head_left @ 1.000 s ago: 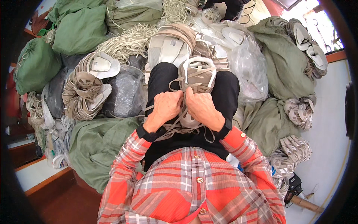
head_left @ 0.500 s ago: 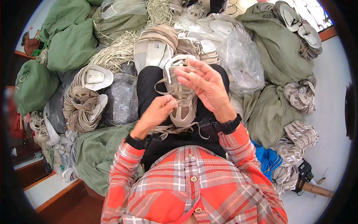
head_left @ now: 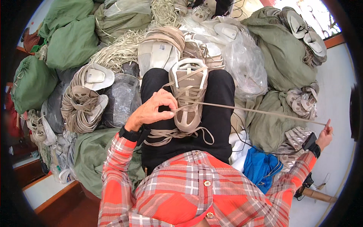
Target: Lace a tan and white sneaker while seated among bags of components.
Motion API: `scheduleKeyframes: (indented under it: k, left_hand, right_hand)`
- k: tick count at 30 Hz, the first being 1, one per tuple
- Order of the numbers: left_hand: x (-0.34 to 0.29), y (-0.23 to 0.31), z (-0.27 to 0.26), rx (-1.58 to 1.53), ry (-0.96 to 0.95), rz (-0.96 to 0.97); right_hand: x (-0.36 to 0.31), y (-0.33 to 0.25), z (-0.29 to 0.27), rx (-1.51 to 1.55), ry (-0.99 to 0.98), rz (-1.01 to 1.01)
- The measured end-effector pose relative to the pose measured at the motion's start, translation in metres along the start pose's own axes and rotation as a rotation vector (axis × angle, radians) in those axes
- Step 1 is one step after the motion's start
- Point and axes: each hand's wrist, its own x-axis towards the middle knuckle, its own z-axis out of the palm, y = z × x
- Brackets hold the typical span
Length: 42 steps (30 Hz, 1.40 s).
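A beige-brown mesh sneaker upper [head_left: 192,84] with white collar edging lies on my lap, toe toward me. Its flat beige shoelace [head_left: 261,111] is threaded through the lower eyelets and runs taut out to the right. My right hand [head_left: 324,135], far out at the right, is closed on that lace's end. Beside the toe, my left hand [head_left: 154,109] pinches a short stretch of lace between thumb and forefinger. More loose laces [head_left: 162,137] lie across my dark trousers below the toe.
Stacked shoe uppers [head_left: 160,47] stand just beyond my knees, and another bundle [head_left: 83,104] sits to the left. A heap of loose laces [head_left: 117,51] lies behind it. Green sacks [head_left: 72,45], a clear plastic bag [head_left: 245,62] and blue cloth [head_left: 261,166] surround me.
My right hand has swung from above the upper far out to the right, drawing the lace straight. My left hand stays near the toe, shifted slightly.
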Motion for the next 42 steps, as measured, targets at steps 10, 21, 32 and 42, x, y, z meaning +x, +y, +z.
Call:
scheduleKeyframes:
  k: [10,21,32,42]
  left_hand:
    - [0.009,0.013,0.037,0.204,0.504,-0.259]
    - [0.015,0.019,0.024,0.453,0.655,-0.145]
    - [0.039,0.042,0.058,0.248,0.358,-0.378]
    - [0.035,0.029,0.047,-0.443,0.146,-0.527]
  right_hand:
    - [-0.162,0.117,0.105,-1.115,-0.529,-0.005]
    - [-0.482,0.202,0.313,-0.897,-1.212,0.372]
    - [-0.479,0.201,0.314,-0.954,-1.273,0.263]
    - [-0.486,0.205,0.32,-1.023,-1.375,0.078]
